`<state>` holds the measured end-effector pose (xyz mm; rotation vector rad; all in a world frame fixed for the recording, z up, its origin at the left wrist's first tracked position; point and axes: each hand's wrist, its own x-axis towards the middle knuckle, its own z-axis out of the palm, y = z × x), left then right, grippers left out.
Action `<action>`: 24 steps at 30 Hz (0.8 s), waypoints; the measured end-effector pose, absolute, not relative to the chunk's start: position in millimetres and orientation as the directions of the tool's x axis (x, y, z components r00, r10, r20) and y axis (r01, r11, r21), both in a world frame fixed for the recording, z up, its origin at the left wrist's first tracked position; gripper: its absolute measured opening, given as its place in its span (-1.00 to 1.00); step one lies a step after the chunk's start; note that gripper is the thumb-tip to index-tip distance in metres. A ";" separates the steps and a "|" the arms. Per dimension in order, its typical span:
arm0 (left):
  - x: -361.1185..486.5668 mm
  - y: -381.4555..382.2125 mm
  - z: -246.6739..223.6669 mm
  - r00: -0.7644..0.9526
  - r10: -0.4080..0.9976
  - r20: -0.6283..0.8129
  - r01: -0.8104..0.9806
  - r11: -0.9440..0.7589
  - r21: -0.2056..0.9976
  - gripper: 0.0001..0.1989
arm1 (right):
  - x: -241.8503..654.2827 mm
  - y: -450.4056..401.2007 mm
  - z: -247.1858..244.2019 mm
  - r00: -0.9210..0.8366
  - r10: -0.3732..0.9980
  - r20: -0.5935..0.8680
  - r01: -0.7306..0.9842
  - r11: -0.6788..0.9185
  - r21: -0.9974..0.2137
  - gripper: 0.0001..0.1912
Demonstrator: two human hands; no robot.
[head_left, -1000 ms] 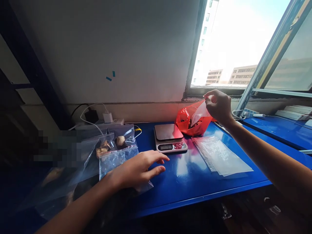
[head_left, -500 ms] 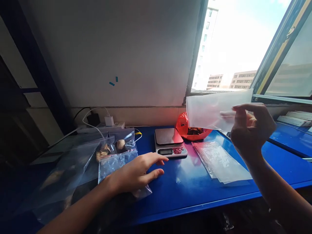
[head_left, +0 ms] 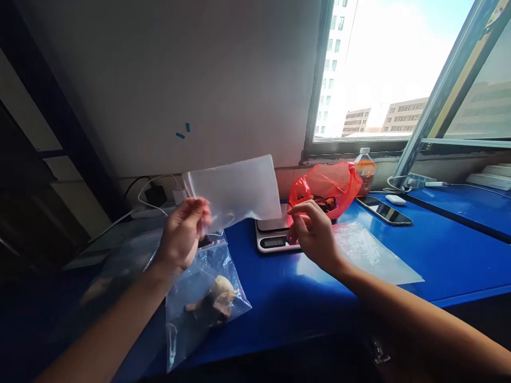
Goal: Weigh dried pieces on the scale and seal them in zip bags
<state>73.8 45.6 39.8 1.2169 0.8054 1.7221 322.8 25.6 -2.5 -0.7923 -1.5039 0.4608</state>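
Note:
My left hand point(head_left: 184, 234) is closed on the left end of a clear flat plastic bag point(head_left: 237, 189). The bag hangs in the air, on its side, above the table and partly in front of a kitchen scale point(head_left: 274, 243). My right hand point(head_left: 317, 236) is just beyond the bag's right edge, over the scale, with fingers bent and apart and nothing seen in them. Below my left hand lies a zip bag point(head_left: 187, 319) with pale and brown dried pieces point(head_left: 223, 298) inside. Partly behind my right forearm lies a stack of flat clear bags point(head_left: 371, 250).
Behind the scale stands an open red plastic bag point(head_left: 335, 183) with dark contents. Near it are a drink bottle point(head_left: 364, 170), a phone point(head_left: 383, 210) and a white earbud case point(head_left: 395, 199). More filled clear bags point(head_left: 115, 271) lie at the left, by cables and a black plug point(head_left: 155, 196).
The clear bag has passed from my right hand to my left and moved left. My left hand has risen off the filled zip bag. My right hand has moved left and down, letting go.

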 end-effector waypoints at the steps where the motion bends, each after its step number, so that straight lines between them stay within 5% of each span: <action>1: 70.7 46.6 43.5 -0.165 0.904 0.395 -0.303 -0.427 0.852 -0.70 | 322.3 25.0 -4.4 0.008 0.751 0.660 0.149 0.652 -0.744 -0.86; 7: 72.1 38.4 44.7 -0.111 0.859 0.500 -0.214 -0.512 0.832 -0.73 | 305.6 11.4 -0.7 -0.358 0.814 0.457 -0.198 0.412 -0.889 -0.48; 13: 73.7 39.7 32.9 -0.079 0.768 0.635 0.042 -0.634 0.772 -0.81 | 302.9 3.6 0.0 -0.386 0.848 0.363 -0.015 0.387 -0.922 -0.52; 18: 71.1 36.4 39.7 0.097 0.833 0.545 -0.027 -0.546 0.838 -0.67 | 305.8 11.6 2.9 -0.579 0.767 0.276 0.035 0.361 -0.932 -0.46; 21: 74.4 27.0 47.4 0.262 0.898 0.354 -0.280 -0.281 0.918 -0.40 | 298.1 4.2 14.3 -0.612 0.719 0.330 0.019 0.430 -0.902 -0.45; 24: 76.4 17.7 46.4 0.233 0.928 0.291 -0.343 -0.202 0.918 -0.24 | 289.5 -14.7 34.3 -0.764 0.517 0.385 -0.061 0.537 -0.841 -0.47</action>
